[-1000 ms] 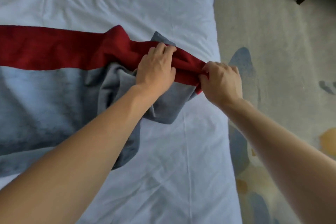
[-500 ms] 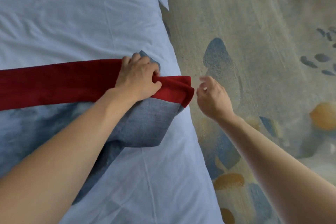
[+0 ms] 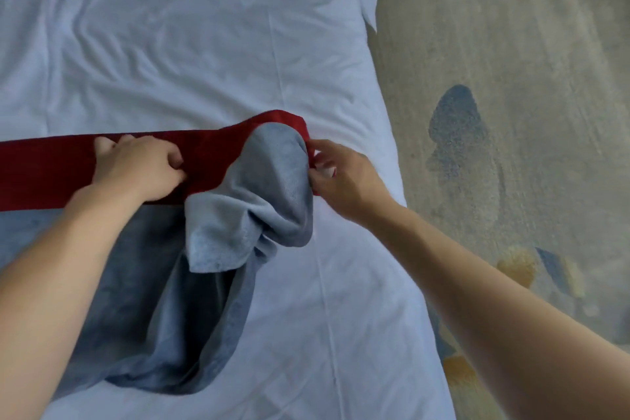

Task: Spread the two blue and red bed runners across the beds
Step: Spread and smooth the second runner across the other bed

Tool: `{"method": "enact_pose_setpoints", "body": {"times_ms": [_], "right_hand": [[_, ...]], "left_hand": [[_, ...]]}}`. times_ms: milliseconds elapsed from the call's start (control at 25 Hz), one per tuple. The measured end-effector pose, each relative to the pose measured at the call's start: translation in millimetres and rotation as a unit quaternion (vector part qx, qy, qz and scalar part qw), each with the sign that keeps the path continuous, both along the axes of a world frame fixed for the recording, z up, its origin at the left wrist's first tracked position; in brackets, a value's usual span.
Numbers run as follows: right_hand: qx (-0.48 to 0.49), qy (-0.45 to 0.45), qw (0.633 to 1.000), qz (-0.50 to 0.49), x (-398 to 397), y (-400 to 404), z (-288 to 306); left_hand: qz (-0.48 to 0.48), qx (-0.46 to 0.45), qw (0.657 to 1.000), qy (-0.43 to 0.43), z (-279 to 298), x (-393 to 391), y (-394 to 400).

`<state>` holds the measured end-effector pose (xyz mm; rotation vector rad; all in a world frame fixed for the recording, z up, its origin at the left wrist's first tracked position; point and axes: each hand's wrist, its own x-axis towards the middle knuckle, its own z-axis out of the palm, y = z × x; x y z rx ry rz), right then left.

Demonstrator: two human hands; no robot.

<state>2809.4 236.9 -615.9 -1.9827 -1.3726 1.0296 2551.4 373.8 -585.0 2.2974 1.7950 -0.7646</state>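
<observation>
Half a second on, the runner's (image 3: 143, 269) end has flopped back over itself, pale blue underside bunched near the bed's (image 3: 204, 44) right edge. Left hand (image 3: 136, 170) presses the red band, fingers loosely curled; right hand (image 3: 341, 177) pinches the folded red edge. That end likely needs pulling flat again towards the carpet (image 3: 511, 78) side.

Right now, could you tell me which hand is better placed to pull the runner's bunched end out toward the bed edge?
Probably the right hand: it pinches the bed runner at its bunched end; the left hand rests farther inboard.
</observation>
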Motion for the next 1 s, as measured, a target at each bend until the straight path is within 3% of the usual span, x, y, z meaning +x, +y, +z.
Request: {"method": "enact_pose_setpoints", "body": {"times_ms": [80,200,280,360,480,680,880,1000], "right_hand": [[0.050,-0.049,0.996,0.055,-33.9,13.2,0.7],[0.088,-0.103,0.987,0.090,-67.9,24.3,-2.3],[0.095,-0.084,0.989,0.078,-78.6,26.4,-4.4],[0.078,-0.072,0.994,0.034,-69.4,25.6,-7.8],[0.033,-0.073,0.997,-0.003,-32.5,11.2,-17.5],[0.074,-0.163,0.982,0.065,-20.7,3.0,-24.7],[0.145,-0.126,0.968,-0.159,25.4,4.7,8.8],[0.163,-0.160,0.954,-0.197,56.0,0.5,29.2]], "left_hand": [[0.038,0.054,0.987,-0.145,3.6,4.6,4.4],[0.059,0.097,0.924,-0.365,22.5,57.4,10.5],[-0.038,0.069,0.942,-0.326,25.9,89.4,11.1],[-0.153,0.044,0.971,-0.181,18.6,105.1,8.5],[-0.201,0.005,0.977,-0.073,1.5,93.9,6.8],[-0.171,-0.001,0.977,-0.128,1.3,80.3,5.7],[-0.149,0.053,0.924,-0.349,16.1,109.0,-7.3],[-0.209,0.045,0.905,-0.367,16.9,153.3,-30.8]]}}
